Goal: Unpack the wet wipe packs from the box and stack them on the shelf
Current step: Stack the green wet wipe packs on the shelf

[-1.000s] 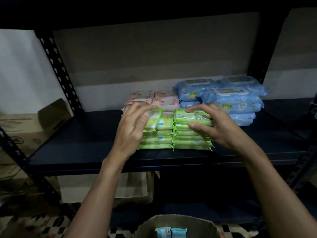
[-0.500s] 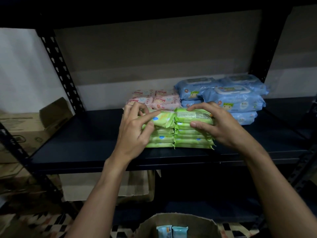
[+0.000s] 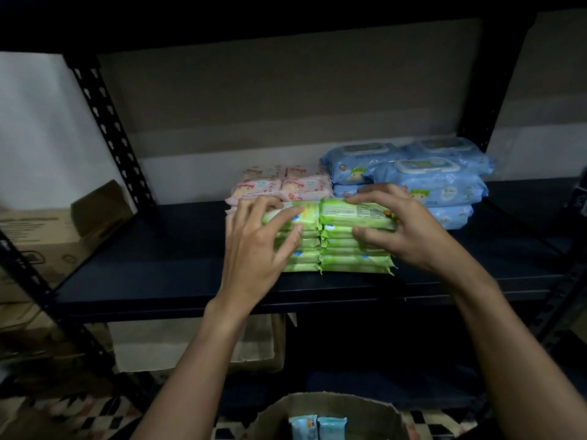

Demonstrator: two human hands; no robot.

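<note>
The 2 green stacks (image 3: 352,260) sit at the near edge of the shelf (image 3: 158,268). My left hand (image 3: 254,249) curls round the left stack (image 3: 305,260); my right hand (image 3: 409,230) pinches the right top pack (image 3: 352,214). Soft, light, slick film, I judge: hold the long edges, not the crimped ends.

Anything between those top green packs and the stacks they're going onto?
Nothing visible. The left hand grips the left top pack and the right hand the right top pack, both already lying on the green stacks. Pink packs sit behind, blue packs back right, neither in the way.
</note>
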